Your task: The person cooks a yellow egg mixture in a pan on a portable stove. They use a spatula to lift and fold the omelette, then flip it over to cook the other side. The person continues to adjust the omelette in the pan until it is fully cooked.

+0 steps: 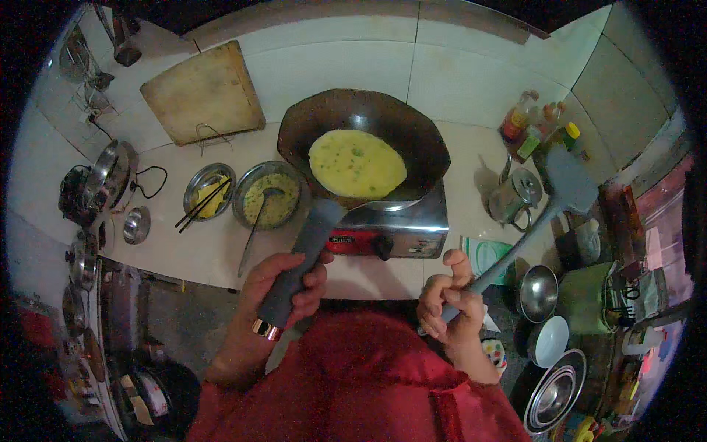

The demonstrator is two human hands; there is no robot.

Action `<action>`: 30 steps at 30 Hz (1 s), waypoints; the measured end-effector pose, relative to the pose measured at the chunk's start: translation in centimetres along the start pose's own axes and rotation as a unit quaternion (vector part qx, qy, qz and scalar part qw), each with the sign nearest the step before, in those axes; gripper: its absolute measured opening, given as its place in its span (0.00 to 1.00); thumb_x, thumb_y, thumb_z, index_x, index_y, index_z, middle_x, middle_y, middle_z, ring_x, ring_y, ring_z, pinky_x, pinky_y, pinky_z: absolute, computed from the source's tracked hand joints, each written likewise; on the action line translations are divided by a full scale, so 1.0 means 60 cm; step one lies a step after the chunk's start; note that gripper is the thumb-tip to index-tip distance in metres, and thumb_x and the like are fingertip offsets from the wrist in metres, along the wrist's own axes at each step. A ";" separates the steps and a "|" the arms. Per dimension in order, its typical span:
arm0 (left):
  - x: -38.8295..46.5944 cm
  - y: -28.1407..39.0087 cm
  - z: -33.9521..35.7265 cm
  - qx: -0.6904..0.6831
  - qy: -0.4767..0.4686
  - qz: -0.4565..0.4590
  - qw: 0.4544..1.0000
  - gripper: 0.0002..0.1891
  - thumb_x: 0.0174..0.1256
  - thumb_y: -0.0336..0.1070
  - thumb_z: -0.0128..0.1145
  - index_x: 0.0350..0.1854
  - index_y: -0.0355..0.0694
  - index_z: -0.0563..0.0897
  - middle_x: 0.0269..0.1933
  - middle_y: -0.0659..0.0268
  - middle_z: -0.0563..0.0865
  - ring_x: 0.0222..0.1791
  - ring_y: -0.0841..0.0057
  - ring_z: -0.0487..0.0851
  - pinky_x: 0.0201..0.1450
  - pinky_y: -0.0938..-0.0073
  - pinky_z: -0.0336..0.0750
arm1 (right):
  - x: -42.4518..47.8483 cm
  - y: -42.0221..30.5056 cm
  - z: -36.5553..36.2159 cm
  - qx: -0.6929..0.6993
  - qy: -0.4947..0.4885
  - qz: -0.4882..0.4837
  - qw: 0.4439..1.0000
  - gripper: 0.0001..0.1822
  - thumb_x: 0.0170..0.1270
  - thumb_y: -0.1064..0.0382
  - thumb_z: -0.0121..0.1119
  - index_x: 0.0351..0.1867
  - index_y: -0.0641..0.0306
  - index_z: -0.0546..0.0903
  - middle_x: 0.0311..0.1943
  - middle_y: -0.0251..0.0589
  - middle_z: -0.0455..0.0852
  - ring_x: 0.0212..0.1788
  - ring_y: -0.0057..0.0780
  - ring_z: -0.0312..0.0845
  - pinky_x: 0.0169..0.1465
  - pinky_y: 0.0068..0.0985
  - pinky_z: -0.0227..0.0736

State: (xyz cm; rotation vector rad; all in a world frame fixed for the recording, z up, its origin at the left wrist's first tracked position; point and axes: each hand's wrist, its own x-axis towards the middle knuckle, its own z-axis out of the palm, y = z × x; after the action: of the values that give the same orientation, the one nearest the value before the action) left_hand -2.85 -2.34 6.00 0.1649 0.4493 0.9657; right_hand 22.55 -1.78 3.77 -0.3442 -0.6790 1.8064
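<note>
My left hand [262, 282] grips the thick grey handle [298, 265] of a dark wok [422, 152], which sits on a gas stove [409, 232]. Inside the wok lies a round yellow egg pancake [356, 163] flecked with green. In my right hand [467, 317] is a grey spatula [571, 179], its blade raised up and to the right, away from the wok. Left of the stove, a metal bowl [236, 203] holds green-flecked batter and a ladle [257, 221]. Beside it, a smaller metal bowl [188, 188] contains yellow pieces, with chopsticks [201, 204] across it.
A wooden cutting board [204, 91] leans on the tiled wall. To the right stand a metal pot [513, 199], bottles [519, 119] and a green-white packet [486, 257]. Several bowls [538, 293] line the lower right. Pans [105, 177] and a small metal bowl [136, 224] are at left.
</note>
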 end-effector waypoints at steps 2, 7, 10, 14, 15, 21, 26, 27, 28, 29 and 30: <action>0.000 -0.001 0.005 -0.004 -0.002 -0.003 1.000 0.20 0.62 0.40 0.47 0.49 0.28 0.68 0.28 0.64 0.71 0.18 0.79 0.70 0.15 0.81 0.64 | -0.014 0.007 -0.030 -0.012 0.044 0.004 0.999 0.17 0.57 0.64 0.45 0.49 0.56 0.62 0.15 0.42 0.69 0.07 0.24 0.57 0.08 0.19 0.54; -0.002 -0.001 0.004 0.016 0.004 -0.009 1.000 0.19 0.62 0.40 0.47 0.49 0.29 0.68 0.27 0.65 0.71 0.18 0.79 0.70 0.15 0.80 0.65 | -0.034 0.028 -0.059 -0.145 0.254 -0.022 0.956 0.09 0.61 0.62 0.46 0.42 0.56 0.65 0.14 0.36 0.63 0.07 0.20 0.53 0.09 0.16 0.49; -0.002 -0.002 0.004 0.029 0.022 -0.007 0.999 0.19 0.62 0.40 0.47 0.49 0.29 0.68 0.27 0.65 0.71 0.18 0.79 0.69 0.15 0.80 0.65 | -0.040 0.027 -0.071 -0.162 0.270 -0.032 0.949 0.09 0.60 0.64 0.48 0.40 0.56 0.64 0.15 0.34 0.64 0.08 0.19 0.53 0.09 0.16 0.50; -0.002 -0.007 0.006 0.026 0.023 -0.003 0.999 0.20 0.62 0.40 0.47 0.50 0.29 0.68 0.27 0.65 0.71 0.18 0.80 0.69 0.16 0.80 0.64 | -0.036 0.023 -0.063 -0.229 0.302 -0.073 0.922 0.10 0.59 0.66 0.50 0.39 0.56 0.64 0.16 0.33 0.65 0.09 0.18 0.54 0.10 0.16 0.49; -0.002 -0.008 0.006 0.021 0.018 -0.006 1.000 0.20 0.62 0.40 0.47 0.50 0.29 0.68 0.27 0.65 0.71 0.18 0.80 0.69 0.16 0.80 0.64 | -0.036 0.024 -0.066 -0.238 0.296 -0.084 0.921 0.09 0.59 0.66 0.50 0.39 0.56 0.63 0.17 0.33 0.65 0.09 0.18 0.54 0.10 0.16 0.49; -0.001 -0.011 -0.004 0.028 0.027 -0.016 0.999 0.20 0.62 0.39 0.46 0.51 0.30 0.68 0.28 0.65 0.71 0.19 0.78 0.69 0.18 0.78 0.64 | -0.031 0.028 -0.079 -0.253 0.266 -0.132 0.920 0.09 0.59 0.66 0.49 0.38 0.57 0.63 0.18 0.32 0.66 0.10 0.17 0.55 0.11 0.15 0.49; 0.004 -0.025 -0.004 -0.025 0.020 -0.027 0.999 0.19 0.62 0.39 0.46 0.50 0.30 0.68 0.28 0.64 0.71 0.20 0.77 0.69 0.19 0.77 0.65 | -0.032 0.030 -0.088 -0.210 0.257 -0.089 0.939 0.08 0.60 0.66 0.48 0.37 0.58 0.63 0.18 0.33 0.65 0.10 0.18 0.55 0.11 0.16 0.48; 0.006 -0.025 -0.005 -0.020 0.017 -0.032 0.999 0.19 0.62 0.39 0.46 0.50 0.30 0.68 0.28 0.64 0.71 0.20 0.78 0.69 0.20 0.78 0.65 | -0.031 0.031 -0.088 -0.214 0.252 -0.091 0.939 0.07 0.60 0.66 0.48 0.37 0.58 0.64 0.18 0.33 0.65 0.10 0.18 0.55 0.10 0.16 0.49; 0.008 -0.024 -0.009 -0.014 0.015 -0.036 0.999 0.19 0.61 0.38 0.46 0.50 0.30 0.68 0.28 0.64 0.71 0.20 0.78 0.69 0.20 0.78 0.65 | -0.030 0.031 -0.088 -0.218 0.247 -0.093 0.940 0.07 0.60 0.65 0.47 0.37 0.58 0.64 0.18 0.33 0.65 0.10 0.18 0.55 0.10 0.16 0.49; 0.010 -0.023 -0.011 -0.009 0.013 -0.041 0.999 0.19 0.61 0.38 0.47 0.50 0.31 0.68 0.28 0.64 0.71 0.20 0.78 0.69 0.20 0.79 0.65 | -0.030 0.031 -0.087 -0.222 0.242 -0.095 0.940 0.06 0.61 0.65 0.47 0.37 0.58 0.64 0.18 0.33 0.65 0.09 0.19 0.55 0.10 0.16 0.49; 0.011 -0.021 -0.011 -0.007 0.031 -0.046 0.998 0.18 0.61 0.37 0.47 0.49 0.31 0.69 0.28 0.65 0.71 0.20 0.79 0.69 0.20 0.79 0.65 | -0.029 0.031 -0.089 -0.224 0.237 -0.092 0.941 0.06 0.61 0.64 0.47 0.37 0.58 0.64 0.18 0.33 0.65 0.09 0.19 0.54 0.10 0.16 0.49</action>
State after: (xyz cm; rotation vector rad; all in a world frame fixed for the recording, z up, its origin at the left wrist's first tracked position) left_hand -1.88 -2.53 4.77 0.1014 0.5027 0.8841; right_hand 24.63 -2.34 -1.72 -0.9559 -0.7412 1.3051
